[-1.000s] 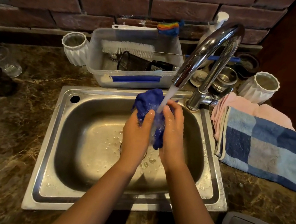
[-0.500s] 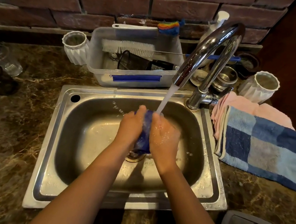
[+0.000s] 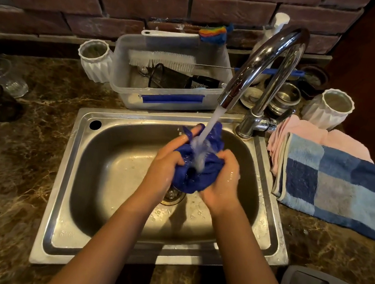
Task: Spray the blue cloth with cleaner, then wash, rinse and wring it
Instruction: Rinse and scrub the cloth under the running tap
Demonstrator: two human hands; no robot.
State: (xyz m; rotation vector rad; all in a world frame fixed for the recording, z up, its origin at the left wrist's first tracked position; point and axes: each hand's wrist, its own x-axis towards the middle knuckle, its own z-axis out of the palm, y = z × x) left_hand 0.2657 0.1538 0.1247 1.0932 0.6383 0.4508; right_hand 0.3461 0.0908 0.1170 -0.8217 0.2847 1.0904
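Note:
The blue cloth [image 3: 198, 167] is bunched into a wet wad over the steel sink [image 3: 114, 167], directly under the running stream from the chrome tap [image 3: 263, 65]. My left hand [image 3: 166, 160] grips its left side and my right hand [image 3: 223, 179] grips its right side. Water hits the top of the cloth between my hands. The lower part of the cloth hangs above the drain [image 3: 173, 194]. A white pump bottle [image 3: 275, 31] stands behind the tap, mostly hidden.
Behind the sink stands a clear plastic tub [image 3: 164, 94] with a bottle brush and a mesh holder. White ribbed pots [image 3: 94, 59] [image 3: 327, 108] flank it. Folded blue checked and pink towels [image 3: 331, 182] lie on the right counter. Steel bowls [image 3: 285, 98] sit behind the tap.
My hands went from pressing the cloth flat between the palms to holding it apart as an open wad, raised slightly into the stream.

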